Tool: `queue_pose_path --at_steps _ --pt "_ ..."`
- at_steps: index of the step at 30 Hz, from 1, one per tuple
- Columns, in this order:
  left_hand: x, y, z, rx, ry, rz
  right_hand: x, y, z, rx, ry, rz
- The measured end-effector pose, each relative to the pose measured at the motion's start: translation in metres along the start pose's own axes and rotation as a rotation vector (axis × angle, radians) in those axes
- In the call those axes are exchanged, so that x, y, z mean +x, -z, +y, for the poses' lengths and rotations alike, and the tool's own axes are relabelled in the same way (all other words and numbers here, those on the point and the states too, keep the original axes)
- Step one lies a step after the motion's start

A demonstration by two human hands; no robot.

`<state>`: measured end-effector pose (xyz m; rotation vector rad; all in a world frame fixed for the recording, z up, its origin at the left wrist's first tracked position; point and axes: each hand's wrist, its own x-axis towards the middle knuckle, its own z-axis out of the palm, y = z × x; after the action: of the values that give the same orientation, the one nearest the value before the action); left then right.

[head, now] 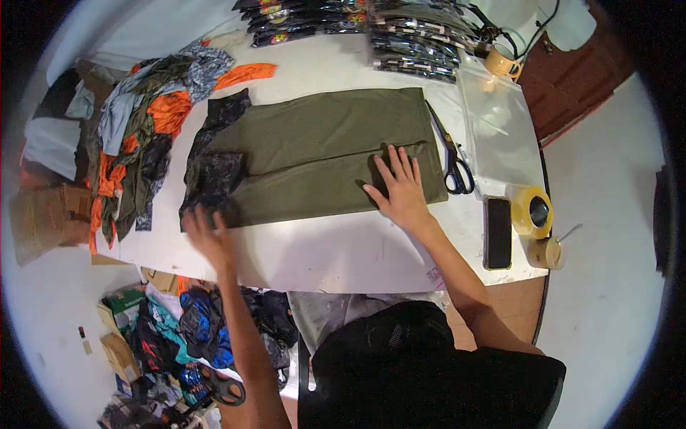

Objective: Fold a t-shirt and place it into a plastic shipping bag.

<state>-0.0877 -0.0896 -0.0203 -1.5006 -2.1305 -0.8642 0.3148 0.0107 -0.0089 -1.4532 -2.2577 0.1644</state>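
Observation:
An olive-green garment (pixel 332 123) lies spread on the white table, with dark patterned fabric (pixel 214 174) at its left end. A long fold runs along its middle. Near the lower left corner, on or just over the dark fabric, is my left hand (pixel 210 238), slightly blurred and holding nothing. My right hand (pixel 399 185) rests flat on the right part of the olive cloth, fingers spread. Just past the cloth's right edge lies a pair of black-handled fabric scissors (pixel 453 155).
Mixed cloth pieces (pixel 171 112) heap on the table's left. Plastic-bagged garments (pixel 418 43) are stacked at the back. At right are a smartphone (pixel 497 233), tape rolls (pixel 531 212), a cup with a spoon (pixel 545 253), an orange mug (pixel 502 60) and clear plastic sheets (pixel 501 128).

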Motion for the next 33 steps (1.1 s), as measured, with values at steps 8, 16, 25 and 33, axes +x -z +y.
queue_pose_path --at_steps 8,16,25,33 --pt "-0.009 -0.01 0.044 -0.06 0.037 -0.287 0.002 -0.005 0.003 -0.057 -0.033 0.082" --pt "-0.01 -0.001 -0.005 -0.001 0.273 -0.174 0.111 -0.047 -0.123 0.486 0.259 0.124" --pt "-0.002 -0.003 0.015 0.223 0.437 -0.264 0.236 -0.161 -0.255 0.453 0.249 -0.252" --pt "-0.001 -0.003 0.014 0.154 0.496 -0.198 0.249 -0.179 -0.261 0.467 0.205 -0.334"
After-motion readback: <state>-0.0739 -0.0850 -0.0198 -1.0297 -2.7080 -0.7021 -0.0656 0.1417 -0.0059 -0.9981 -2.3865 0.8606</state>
